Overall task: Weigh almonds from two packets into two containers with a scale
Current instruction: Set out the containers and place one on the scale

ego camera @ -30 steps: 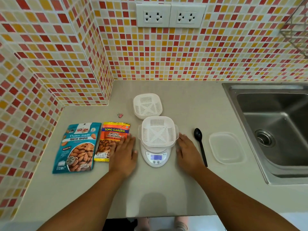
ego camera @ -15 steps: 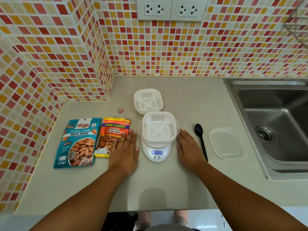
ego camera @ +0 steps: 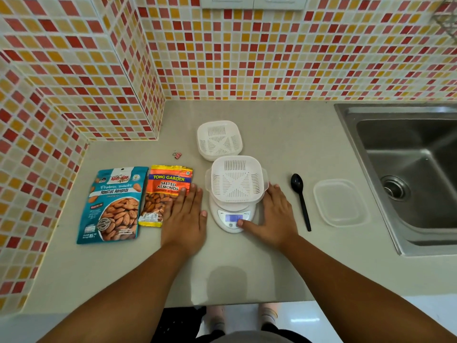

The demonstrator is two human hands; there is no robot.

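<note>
Now the scale (ego camera: pixel 231 214) sits mid-tabletop (ego camera: pixel 272 129) with a white slotted container (ego camera: pixel 237 180) on its platform, and everything else can be placed from it. Just behind the scale stands the second container (ego camera: pixel 219 139), its near edge almost meeting the first. Left of the scale lie two packets flat on the tabletop: the orange salted-almond packet (ego camera: pixel 166 191) nearer, the teal roasted-almond packet (ego camera: pixel 111 204) beyond it, edges touching. A small pink clip (ego camera: pixel 177 154) lies behind the orange packet. Right of the scale lies a black spoon (ego camera: pixel 300 199), and further right a clear lid (ego camera: pixel 340 203), then the sink (ego camera: pixel 405 169).

The left hand (ego camera: pixel 184 219) lies flat beside the scale, fingers straight, fingertips overlapping the orange packet's right edge, holding nothing. The right hand (ego camera: pixel 273 216) rests flat on the scale's other side, grip open, its thumb reaching onto the scale's front panel by the display.
</note>
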